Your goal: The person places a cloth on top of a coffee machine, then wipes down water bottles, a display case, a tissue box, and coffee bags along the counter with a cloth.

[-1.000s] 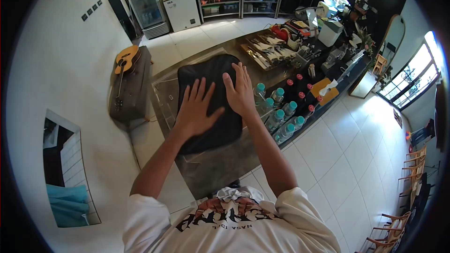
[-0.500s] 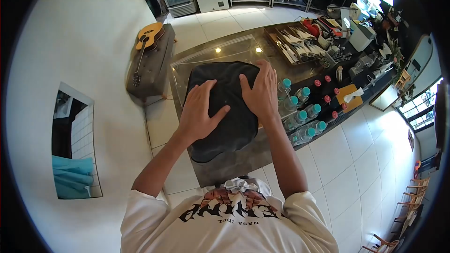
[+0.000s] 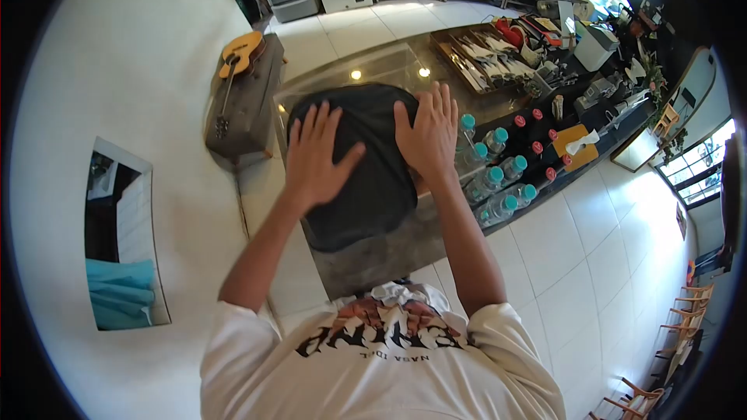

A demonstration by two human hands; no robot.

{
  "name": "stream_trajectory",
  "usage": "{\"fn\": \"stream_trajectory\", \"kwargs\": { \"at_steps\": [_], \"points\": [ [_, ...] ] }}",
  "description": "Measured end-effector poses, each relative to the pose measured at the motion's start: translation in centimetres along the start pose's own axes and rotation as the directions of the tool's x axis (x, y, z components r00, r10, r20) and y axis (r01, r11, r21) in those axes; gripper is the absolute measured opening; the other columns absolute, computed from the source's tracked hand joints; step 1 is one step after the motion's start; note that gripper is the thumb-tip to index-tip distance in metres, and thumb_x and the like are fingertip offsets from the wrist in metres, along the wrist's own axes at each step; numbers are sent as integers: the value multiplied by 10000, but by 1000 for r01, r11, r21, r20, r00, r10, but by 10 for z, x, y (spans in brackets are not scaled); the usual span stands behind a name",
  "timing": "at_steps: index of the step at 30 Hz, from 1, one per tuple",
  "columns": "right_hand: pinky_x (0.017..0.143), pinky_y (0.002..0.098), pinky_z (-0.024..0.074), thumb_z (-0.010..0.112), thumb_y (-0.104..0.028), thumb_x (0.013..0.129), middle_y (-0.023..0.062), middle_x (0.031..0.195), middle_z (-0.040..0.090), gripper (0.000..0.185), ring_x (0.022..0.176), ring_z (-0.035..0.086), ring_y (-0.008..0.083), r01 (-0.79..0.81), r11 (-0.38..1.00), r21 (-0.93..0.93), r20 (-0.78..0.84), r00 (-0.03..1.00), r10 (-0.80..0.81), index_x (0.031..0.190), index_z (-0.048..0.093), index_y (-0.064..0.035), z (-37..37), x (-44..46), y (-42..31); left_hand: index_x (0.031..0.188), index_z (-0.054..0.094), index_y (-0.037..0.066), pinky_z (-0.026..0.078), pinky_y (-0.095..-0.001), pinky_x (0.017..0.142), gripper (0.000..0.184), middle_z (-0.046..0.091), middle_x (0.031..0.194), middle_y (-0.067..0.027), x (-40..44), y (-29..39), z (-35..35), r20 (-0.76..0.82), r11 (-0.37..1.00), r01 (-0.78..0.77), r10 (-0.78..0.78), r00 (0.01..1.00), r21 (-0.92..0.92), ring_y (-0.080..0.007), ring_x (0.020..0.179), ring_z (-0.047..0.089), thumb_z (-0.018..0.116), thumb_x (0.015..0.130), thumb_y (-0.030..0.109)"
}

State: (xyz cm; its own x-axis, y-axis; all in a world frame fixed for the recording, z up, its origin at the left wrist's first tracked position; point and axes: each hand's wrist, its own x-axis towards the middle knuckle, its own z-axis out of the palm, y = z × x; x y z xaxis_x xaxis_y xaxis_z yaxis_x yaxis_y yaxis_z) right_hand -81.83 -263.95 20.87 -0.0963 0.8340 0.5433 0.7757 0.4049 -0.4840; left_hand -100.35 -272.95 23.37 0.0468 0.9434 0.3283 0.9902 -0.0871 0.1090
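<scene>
A soft black bag-like item (image 3: pixel 369 187), rounded at the corners and a little wrinkled, lies flat on the counter in front of me. My left hand (image 3: pixel 320 159) rests palm down on its upper left part, fingers spread and thumb out to the side. At its right edge is my right hand (image 3: pixel 428 136), open, with the thumb over the black fabric and the other fingers pointing away from me. Whether the right palm presses on the fabric or only touches its side, I cannot tell. Neither hand grips anything.
Clear bottles with teal caps (image 3: pixel 489 177) stand just right of my right forearm, beside dark red-capped bottles (image 3: pixel 537 148). Beyond lies a wooden cutlery tray (image 3: pixel 482 62). A clear panel (image 3: pixel 373 68) lies behind the black item. A guitar (image 3: pixel 241 54) rests on a bench (image 3: pixel 253 101) at left.
The black item has shifted somewhat left and away from me, with my left hand staying on it. My left fingers are spread wider, and my right hand has moved slightly left. The view has shifted a little too.
</scene>
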Motion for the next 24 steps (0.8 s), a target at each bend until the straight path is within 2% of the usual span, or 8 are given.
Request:
{"fn": "stream_trajectory", "kwargs": {
  "at_steps": [3,9,11,13,14,15,17,24],
  "points": [
    [1139,494,236,531,-395,938,289,1364,475,520,1356,360,418,-4,1000,11,-18,1000,4,1247,519,23,3,1,5,1473,335,71,138,-475,1181,652,284,1546,-169,32,-26,25,13,998,52,-53,999,26,-325,1450,215,420,971,478],
    [1074,437,338,483,-355,981,234,1328,521,470,1268,458,405,-69,914,400,-94,989,116,1295,498,-5,-7,10,2,1466,321,18,139,-568,1152,720,273,1534,-226,115,2,52,20,984,115,-119,993,139,-372,1442,213,435,941,498],
    [1050,414,361,467,-338,994,233,1327,518,461,1256,466,406,-36,890,455,-179,975,131,1303,488,4,1,13,7,1452,326,-12,156,-603,1134,739,266,1525,-256,110,35,68,-113,991,-127,130,985,38,-391,1436,218,464,924,487],
    [1049,412,363,459,-351,998,235,1350,500,472,1269,457,405,-45,876,480,-174,974,145,1309,484,4,2,11,12,1450,335,-1,170,-599,1134,719,269,1527,-246,100,55,70,-91,960,-275,278,956,45,-378,1437,225,467,926,472],
    [1089,430,315,453,-367,1000,240,1368,482,480,1303,423,409,-74,856,511,-122,980,158,1303,489,3,-4,9,8,1448,344,9,184,-595,1134,698,271,1530,-235,91,64,68,-59,909,-414,416,907,50,-365,1437,232,470,928,457],
    [1089,430,315,453,-367,1000,240,1368,482,480,1303,423,409,-85,857,508,-116,979,166,1303,489,3,-6,8,9,1448,344,9,184,-595,1134,698,271,1530,-235,81,68,64,-52,909,-415,417,907,42,-365,1437,232,470,928,457],
    [1157,507,165,447,-421,987,272,1436,408,527,1398,291,417,-95,858,505,-79,985,156,1296,503,3,-5,10,10,1457,347,44,179,-562,1151,639,281,1538,-195,63,68,49,10,871,-485,487,873,-72,-335,1441,236,450,950,419],
    [1146,523,174,438,-411,1002,219,1397,483,427,1378,338,405,-24,905,425,-44,998,47,1225,574,-74,-4,9,11,1476,337,81,155,-480,1178,608,288,1544,-158,-23,60,1,66,950,-304,308,949,-65,-311,1444,233,426,978,419]
  ]
}}
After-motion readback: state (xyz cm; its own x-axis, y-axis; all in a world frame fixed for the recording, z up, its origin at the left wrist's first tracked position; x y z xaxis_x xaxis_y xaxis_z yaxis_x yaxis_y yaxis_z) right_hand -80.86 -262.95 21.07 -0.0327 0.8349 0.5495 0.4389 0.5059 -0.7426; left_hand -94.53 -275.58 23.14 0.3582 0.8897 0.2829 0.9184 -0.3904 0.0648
